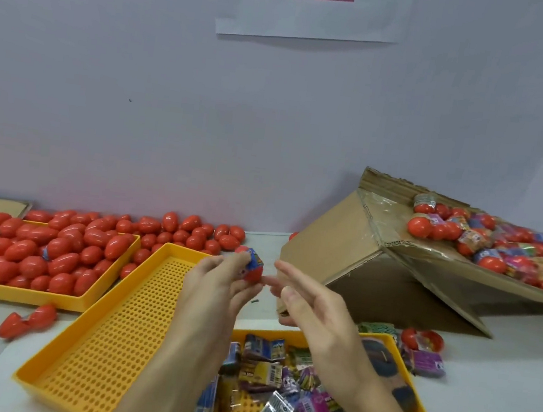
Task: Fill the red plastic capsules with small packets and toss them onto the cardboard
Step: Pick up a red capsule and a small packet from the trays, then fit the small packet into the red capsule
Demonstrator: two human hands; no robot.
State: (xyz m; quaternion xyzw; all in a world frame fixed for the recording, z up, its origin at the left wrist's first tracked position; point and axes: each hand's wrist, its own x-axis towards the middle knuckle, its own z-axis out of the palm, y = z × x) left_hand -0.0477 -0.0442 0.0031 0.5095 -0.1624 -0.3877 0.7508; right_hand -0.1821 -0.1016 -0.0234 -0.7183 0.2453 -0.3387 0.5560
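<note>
Two hands (220,278), perhaps one capsule (250,266)

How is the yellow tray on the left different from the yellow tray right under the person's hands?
The left tray is heaped with closed red capsules; the near tray holds small colourful packets at its right end only. The left tray's floor is hidden by its load, while the near tray's perforated floor shows bare at its left end. The left tray lies roughly square to the wall; the near tray sits at a slant. Both are yellow plastic with raised rims.
</note>
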